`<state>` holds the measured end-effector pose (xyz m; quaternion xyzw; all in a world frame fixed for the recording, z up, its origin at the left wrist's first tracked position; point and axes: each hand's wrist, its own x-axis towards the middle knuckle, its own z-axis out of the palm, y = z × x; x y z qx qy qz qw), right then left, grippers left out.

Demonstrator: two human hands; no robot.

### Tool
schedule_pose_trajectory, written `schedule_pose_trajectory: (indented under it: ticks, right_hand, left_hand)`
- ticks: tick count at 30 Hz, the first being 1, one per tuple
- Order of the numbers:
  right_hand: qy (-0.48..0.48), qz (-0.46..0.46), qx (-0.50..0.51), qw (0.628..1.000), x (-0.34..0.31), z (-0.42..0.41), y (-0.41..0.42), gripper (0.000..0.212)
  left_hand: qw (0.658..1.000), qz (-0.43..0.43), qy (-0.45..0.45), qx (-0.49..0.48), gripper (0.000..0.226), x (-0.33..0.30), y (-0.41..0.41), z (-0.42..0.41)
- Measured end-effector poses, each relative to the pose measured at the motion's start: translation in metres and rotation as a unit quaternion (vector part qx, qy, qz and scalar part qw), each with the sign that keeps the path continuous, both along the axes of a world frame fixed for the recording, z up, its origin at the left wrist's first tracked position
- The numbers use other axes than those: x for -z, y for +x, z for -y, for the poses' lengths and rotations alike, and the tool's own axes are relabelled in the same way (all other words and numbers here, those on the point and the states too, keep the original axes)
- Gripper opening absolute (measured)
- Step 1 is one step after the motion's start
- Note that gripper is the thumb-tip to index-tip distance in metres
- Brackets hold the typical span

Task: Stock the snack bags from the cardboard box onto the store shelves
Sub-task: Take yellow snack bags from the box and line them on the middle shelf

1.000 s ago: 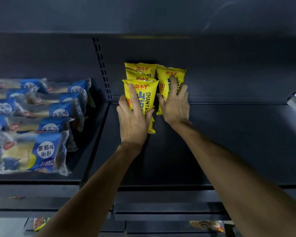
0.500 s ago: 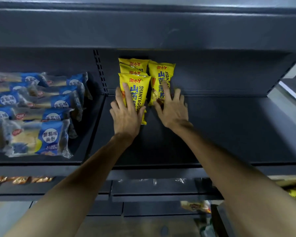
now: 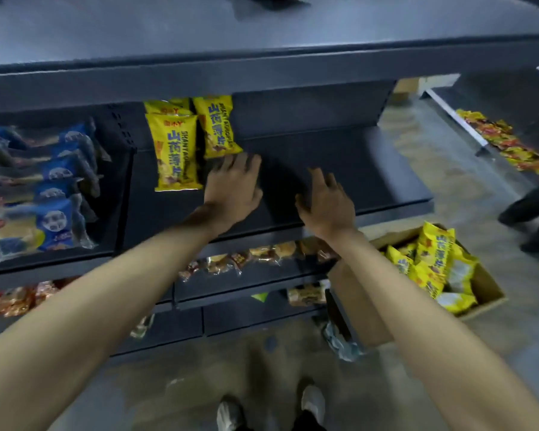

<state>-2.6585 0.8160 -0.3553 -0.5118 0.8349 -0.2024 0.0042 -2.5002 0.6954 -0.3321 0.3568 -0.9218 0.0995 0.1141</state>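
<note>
Snack bags (image 3: 176,152) sit at the back left of the dark shelf (image 3: 349,169). They are yellow w/ blue writing & a chip picture. The front bag lies flat, one more pokes out behind it, & a third (image 3: 219,129) is just beside it on the right.

Left hand (image 3: 233,188) hovers over the shelf w/ fingers (image 3: 231,164) spread out & loose, holding nothing. Its fingertips are right by the bottom edge of the right-side bag; can't tell if they touch, it's blurry. Right hand (image 3: 325,202) is also open, fingers (image 3: 322,181) spread, holding nothing, over the bare middle of the shelf, well apart from the bags.

Cardboard box (image 3: 486,287) is on the floor (image 3: 448,353) at the right, lower down. It has many more yellow bags (image 3: 430,262) inside, piled in a jumble, some standing up, some lying down.

Blue & clear bread packs (image 3: 53,219) fill the shelf part on the left. Small orange snacks (image 3: 262,255) line the shelf below. Two white shoes (image 3: 313,402) show at the bottom.
</note>
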Motion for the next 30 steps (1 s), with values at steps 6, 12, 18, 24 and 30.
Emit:
schedule_pose_trajectory:
  ticks: [6,12,18,24,30]
  right_hand:
    - [0.007,-0.014,0.086,0.996,0.000,-0.095,-0.086,0.057]
    - [0.031,0.054,0.146,0.987,0.016,-0.176,-0.181,0.050]
    - [0.049,0.121,0.191,0.973,0.058,-0.239,-0.255,0.040]
    - [0.074,0.196,0.226,0.952,0.099,-0.271,-0.266,0.033]
    - [0.089,0.206,0.208,0.952,0.118,-0.279,-0.259,0.032]
  left_hand:
    - [0.995,0.040,0.028,0.092,0.036,-0.007,-0.099,-0.066]
    - [0.986,0.064,0.068,0.138,0.022,0.005,-0.199,-0.134]
    - [0.976,0.085,0.120,0.162,0.024,0.041,-0.263,-0.183]
    - [0.954,0.098,0.196,0.202,0.018,0.088,-0.287,-0.221]
    - [0.940,0.133,0.229,0.215,0.035,0.141,-0.288,-0.246]
